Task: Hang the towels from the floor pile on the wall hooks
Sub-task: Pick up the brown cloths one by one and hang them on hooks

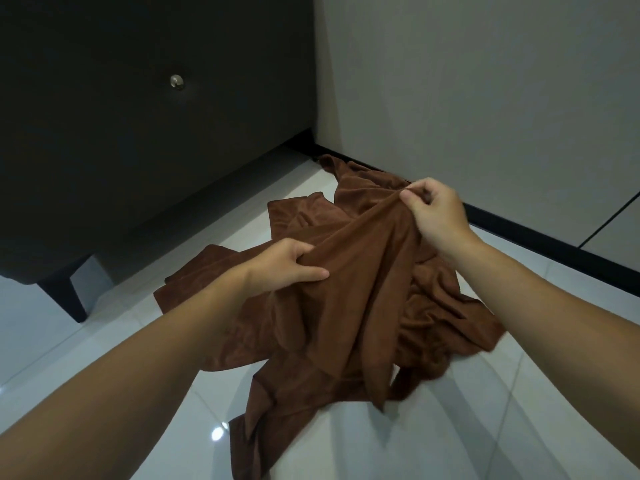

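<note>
Head view: the fingers [414, 197] of the right hand [438, 216] pinch a raised fold of a brown towel [349, 278] between thumb and forefinger, while the left hand [287, 268] has its fingers curled round a bunched part of the same cloth, thumb lying along it. The towel is drawn up into a ridge between the two hands, and its lower part trails down onto the pile [436, 317] of like brown cloth spread on the pale tiled floor [519, 420]. The step in hand looks like freeing one towel from the heap. To do it well, the hands would work along to a hem or corner so that only one layer is gripped, then lift straight up and give a shake so that the cloth beneath drops away instead of dragging along. A hold near one edge would leave a short length ready to loop over a hook. Beyond the pile stand a dark cabinet [138, 109] with a small round metal knob [177, 81], a grey wall [485, 81] and a black skirting board [526, 230]. No wall hook can be told for certain here. No brand, label or writing can be read anywhere.
</note>
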The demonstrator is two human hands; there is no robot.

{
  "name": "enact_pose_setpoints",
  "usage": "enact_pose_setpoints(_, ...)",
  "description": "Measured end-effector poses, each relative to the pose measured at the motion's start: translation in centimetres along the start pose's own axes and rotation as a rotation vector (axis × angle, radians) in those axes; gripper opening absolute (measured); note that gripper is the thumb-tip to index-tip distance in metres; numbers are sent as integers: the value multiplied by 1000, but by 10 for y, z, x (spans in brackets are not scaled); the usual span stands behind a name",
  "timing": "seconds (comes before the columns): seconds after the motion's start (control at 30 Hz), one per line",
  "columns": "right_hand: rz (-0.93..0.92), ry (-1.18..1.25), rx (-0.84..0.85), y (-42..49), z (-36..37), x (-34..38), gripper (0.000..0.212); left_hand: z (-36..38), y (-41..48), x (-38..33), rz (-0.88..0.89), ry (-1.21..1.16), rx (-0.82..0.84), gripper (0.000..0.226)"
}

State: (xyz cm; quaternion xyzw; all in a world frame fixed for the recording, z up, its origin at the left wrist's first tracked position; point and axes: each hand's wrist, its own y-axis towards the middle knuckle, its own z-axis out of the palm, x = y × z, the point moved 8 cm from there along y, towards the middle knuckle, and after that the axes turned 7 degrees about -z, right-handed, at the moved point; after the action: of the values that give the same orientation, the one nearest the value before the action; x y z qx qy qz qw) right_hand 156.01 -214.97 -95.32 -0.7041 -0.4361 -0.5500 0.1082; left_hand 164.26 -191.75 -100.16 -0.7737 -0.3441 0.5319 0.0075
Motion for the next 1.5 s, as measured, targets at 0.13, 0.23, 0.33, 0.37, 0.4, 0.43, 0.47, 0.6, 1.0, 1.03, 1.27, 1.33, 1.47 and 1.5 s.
enact_pose_setpoints(0.13,88,-12,-115,1,-34,-21,12,-18,-1,29,-126,130,-16,19)
enact_pose_setpoints(0.23,108,-16,-187,1,-49,-27,12,-44,-3,33,-160,250,-179,15)
enact_pose_setpoints(0.33,92,-22,-219,3,-52,-25,7,-61,-9,15,-135,409,-391,13)
enact_pose_setpoints(0.37,88,-18,-225,4,-51,-24,6,-64,-11,10,-115,398,-456,13)
enact_pose_setpoints(0.4,92,-9,-237,5,-51,-24,6,-67,-12,6,-100,356,-514,15)
enact_pose_setpoints(0.43,101,3,-250,6,-51,-25,6,-71,-14,6,-90,311,-564,17)
enact_pose_setpoints(0.47,111,8,-259,7,-52,-26,6,-74,-16,5,-75,288,-587,19)
enact_pose_setpoints(0.6,128,-2,-255,6,-55,-32,6,-74,-16,8,26,352,-390,13)
enact_pose_setpoints(1.0,129,3,-216,7,-48,-25,13,-125,-29,28,-194,355,-617,13)
enact_pose_setpoints(1.03,120,-2,-215,8,-47,-23,11,-128,-31,29,-208,340,-653,12)
enact_pose_setpoints(1.27,58,-33,-193,7,-44,-5,6,-136,-46,25,-261,192,-753,14)
enact_pose_setpoints(1.33,43,-37,-196,7,-45,1,6,-135,-48,22,-235,98,-750,12)
enact_pose_setpoints(1.47,39,-8,-211,7,-51,10,7,-138,-56,8,-152,-156,-783,12)
enact_pose_setpoints(1.5,41,-2,-213,8,-52,11,7,-141,-59,2,-123,-170,-812,10)
